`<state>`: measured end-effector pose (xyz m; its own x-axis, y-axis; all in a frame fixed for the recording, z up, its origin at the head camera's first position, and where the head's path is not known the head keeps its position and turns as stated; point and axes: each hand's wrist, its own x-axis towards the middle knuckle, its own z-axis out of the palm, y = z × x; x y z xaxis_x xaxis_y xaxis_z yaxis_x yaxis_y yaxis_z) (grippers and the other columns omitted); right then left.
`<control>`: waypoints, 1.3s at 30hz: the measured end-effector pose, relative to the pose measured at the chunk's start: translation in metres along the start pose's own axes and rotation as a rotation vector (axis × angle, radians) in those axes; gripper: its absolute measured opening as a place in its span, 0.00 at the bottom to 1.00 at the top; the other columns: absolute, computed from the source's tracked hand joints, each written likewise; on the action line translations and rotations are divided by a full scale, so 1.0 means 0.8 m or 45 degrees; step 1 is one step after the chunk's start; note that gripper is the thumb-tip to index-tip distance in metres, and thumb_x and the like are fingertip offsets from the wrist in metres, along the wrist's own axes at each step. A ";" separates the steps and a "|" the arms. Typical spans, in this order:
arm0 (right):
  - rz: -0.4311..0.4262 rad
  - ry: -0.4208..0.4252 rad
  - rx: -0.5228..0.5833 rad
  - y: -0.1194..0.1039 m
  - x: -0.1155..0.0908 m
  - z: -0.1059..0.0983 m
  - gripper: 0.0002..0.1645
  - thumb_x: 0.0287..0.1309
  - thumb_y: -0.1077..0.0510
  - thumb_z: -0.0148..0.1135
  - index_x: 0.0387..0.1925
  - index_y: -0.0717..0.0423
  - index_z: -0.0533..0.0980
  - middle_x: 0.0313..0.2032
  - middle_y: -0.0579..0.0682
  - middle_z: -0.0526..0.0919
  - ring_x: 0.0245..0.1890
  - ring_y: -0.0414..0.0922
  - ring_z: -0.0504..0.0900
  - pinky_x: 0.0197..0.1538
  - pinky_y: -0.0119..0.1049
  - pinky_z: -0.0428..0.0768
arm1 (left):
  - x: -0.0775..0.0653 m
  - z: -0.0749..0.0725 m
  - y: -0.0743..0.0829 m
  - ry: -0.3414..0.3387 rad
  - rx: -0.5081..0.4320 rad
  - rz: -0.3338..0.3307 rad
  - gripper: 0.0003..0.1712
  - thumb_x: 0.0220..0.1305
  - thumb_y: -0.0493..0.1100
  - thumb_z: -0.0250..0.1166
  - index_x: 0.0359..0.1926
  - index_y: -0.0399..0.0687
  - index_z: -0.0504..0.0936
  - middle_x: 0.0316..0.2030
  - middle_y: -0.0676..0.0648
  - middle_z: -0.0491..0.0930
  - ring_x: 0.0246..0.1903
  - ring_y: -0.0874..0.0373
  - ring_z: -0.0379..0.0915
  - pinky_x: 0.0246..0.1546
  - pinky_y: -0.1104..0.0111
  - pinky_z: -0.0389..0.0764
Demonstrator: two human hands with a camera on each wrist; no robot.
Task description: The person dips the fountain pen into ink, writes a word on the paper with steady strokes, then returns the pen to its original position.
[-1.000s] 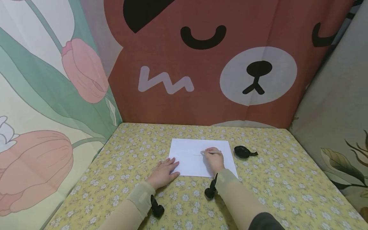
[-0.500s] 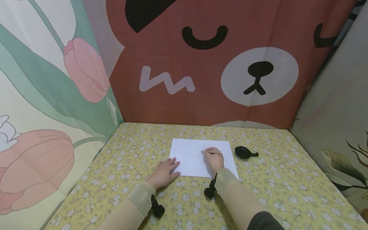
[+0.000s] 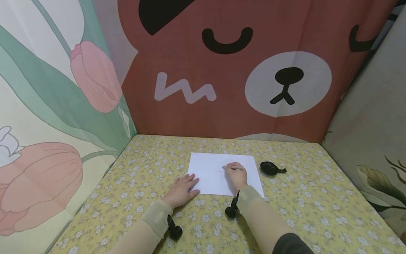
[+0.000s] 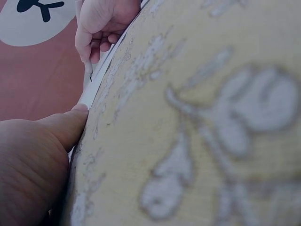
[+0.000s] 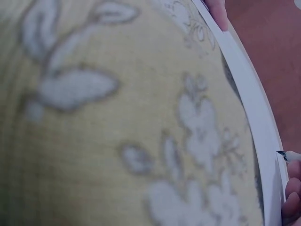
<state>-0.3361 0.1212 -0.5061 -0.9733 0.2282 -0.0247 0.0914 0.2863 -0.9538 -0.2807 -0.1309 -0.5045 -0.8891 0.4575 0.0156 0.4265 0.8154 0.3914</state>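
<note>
A white sheet of paper (image 3: 206, 165) lies on the flowered cloth. My left hand (image 3: 180, 191) rests on its lower left corner, fingers spread and the thumb near the front edge. On the right half of the sheet, my right hand (image 3: 237, 178) pinches a slim, pale pen (image 3: 238, 167), its tip pointing left. The right wrist view shows the pen's dark tip (image 5: 281, 153) close to the paper; I cannot tell whether it touches. One short, faint line (image 3: 219, 171) runs across the sheet just left of the right hand, which hides part of the paper.
To the right of the paper lies a small black oval object (image 3: 269, 168) with a short tail. Yellow flowered cloth (image 3: 301, 211) covers the table. A red bear-print backdrop (image 3: 177, 116) stands behind it, with printed cloths at both sides.
The head view has shifted very slightly. Both hands, the pen and the paper keep practically the same places, and the line looks the same.
</note>
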 end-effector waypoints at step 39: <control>-0.018 -0.019 -0.077 0.001 -0.010 -0.008 0.09 0.56 0.53 0.64 0.34 0.55 0.82 0.35 0.52 0.82 0.42 0.52 0.77 0.59 0.49 0.69 | 0.003 0.004 -0.003 0.013 0.014 0.000 0.33 0.70 0.60 0.52 0.71 0.54 0.64 0.73 0.48 0.55 0.72 0.49 0.45 0.70 0.45 0.44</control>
<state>-0.3273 0.1253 -0.5048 -0.9776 0.2100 -0.0163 0.0898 0.3453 -0.9342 -0.2834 -0.1305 -0.5085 -0.8907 0.4539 0.0250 0.4282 0.8193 0.3813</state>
